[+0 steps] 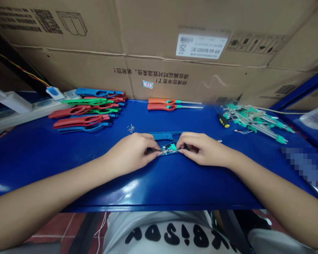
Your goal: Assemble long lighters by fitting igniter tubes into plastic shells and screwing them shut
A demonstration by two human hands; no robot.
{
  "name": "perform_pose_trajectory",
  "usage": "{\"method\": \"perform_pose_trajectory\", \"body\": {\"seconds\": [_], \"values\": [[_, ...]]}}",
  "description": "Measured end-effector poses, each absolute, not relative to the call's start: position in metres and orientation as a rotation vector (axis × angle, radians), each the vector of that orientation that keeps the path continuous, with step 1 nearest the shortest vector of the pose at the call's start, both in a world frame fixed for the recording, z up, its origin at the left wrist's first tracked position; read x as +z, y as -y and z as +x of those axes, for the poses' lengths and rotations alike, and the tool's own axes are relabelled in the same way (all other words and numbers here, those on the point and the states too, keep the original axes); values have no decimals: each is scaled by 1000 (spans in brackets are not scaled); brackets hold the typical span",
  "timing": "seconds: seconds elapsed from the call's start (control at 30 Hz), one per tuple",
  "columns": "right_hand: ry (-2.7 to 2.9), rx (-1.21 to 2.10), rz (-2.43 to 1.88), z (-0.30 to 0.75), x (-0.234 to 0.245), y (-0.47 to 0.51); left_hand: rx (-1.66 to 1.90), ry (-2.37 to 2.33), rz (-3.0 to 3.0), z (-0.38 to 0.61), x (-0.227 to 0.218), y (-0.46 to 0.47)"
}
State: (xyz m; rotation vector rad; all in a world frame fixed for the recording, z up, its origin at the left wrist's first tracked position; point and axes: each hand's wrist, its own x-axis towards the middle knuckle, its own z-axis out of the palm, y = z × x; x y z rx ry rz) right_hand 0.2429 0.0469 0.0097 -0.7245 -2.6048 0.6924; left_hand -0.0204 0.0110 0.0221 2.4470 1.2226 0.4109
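In the middle of the blue table, both my hands are at a blue lighter half-shell [172,153] with a green trigger part [172,147] and thin white wires in it. My left hand [139,151] pinches the shell's left end, where its fingertips cover what lies inside. My right hand [198,148] has thumb and forefinger closed at the right end by the green part. Just behind lies a second blue half-shell [163,136], partly hidden by my right hand. A small pile of screws [131,128] lies beyond my left hand.
Red, green and blue lighter shells [82,121] are stacked at the left, beside a power strip [39,109]. Two long lighters [161,106] lie by the cardboard [159,42]. Green-and-metal inner assemblies [262,123] and a yellow-black screwdriver [223,121] are at the right.
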Motion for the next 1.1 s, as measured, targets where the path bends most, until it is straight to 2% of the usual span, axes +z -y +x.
{"method": "perform_pose_trajectory", "body": {"seconds": [0.2,0.37,0.53,0.83,1.1], "values": [[2554,693,-793,242,8,-48,435,-1306,2650,-19,23,-4],[2580,741,-804,243,13,-48,453,-1073,2789,-14,18,-1],[2623,742,-834,248,17,-50,412,-976,2820,-11,6,-2],[2722,545,-808,251,13,-55,466,-913,2838,-13,-4,-5],[2724,573,-744,253,15,-54,491,-901,2825,-13,-5,-7]]}}
